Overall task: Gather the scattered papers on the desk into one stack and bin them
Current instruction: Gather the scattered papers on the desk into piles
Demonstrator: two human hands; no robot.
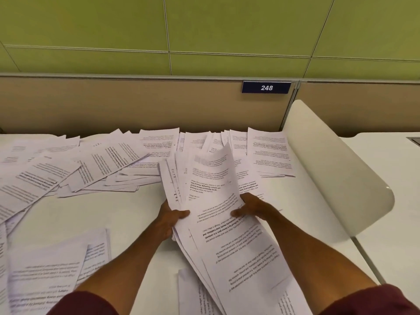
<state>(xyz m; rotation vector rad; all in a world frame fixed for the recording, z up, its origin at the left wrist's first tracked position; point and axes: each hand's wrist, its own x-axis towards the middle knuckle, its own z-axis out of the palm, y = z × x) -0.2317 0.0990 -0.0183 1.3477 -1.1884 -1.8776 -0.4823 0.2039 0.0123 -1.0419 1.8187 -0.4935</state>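
While loose papers [109, 162] lie scattered along the desk's [141, 214] far edge and left side, the left hand [172, 218] and right hand [252, 206] each clasp one side of a fanned stack of sheets [218, 214], raised near the desk's middle.

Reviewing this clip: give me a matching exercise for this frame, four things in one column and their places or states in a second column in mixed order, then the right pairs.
Things:
1. bundle of papers
2. number plate
3. left hand
4. loose sheets

Places or states:
A. fixed on the beige partition behind the desk
B. spread flat and overlapping across the left of the desk
C. held up between both hands, top sheet curling
D. gripping the left edge of the bundle, thumb on top

Pairs: 1-C, 2-A, 3-D, 4-B
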